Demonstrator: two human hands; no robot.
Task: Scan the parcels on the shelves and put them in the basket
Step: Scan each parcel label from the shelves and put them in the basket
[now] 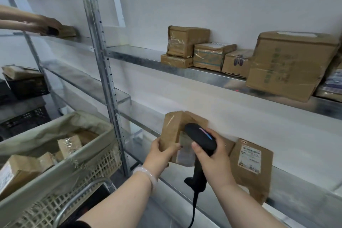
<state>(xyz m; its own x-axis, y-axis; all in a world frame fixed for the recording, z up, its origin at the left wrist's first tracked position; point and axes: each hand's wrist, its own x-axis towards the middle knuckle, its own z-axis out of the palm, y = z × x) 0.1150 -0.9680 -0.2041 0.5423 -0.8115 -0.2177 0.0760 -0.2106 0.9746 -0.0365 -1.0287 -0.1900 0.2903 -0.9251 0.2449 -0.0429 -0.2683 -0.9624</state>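
My left hand [160,153] grips a brown paper parcel [173,131] by its lower left edge, holding it upright above the lower shelf [296,189]. My right hand [212,159] holds a black handheld scanner [199,139], its head close against the parcel's front. A flat brown envelope parcel [251,168] with a white label leans on the wall to the right. The cream plastic basket [77,176], lined with cloth and holding several parcels, stands at lower left.
The upper shelf [140,57] carries several cardboard boxes, the largest box [290,65] overhanging its edge. A steel upright post [103,65] separates the shelf bays. Another person's hands [46,26] reach to a parcel on the far left shelf. Black crates [26,87] sit at left.
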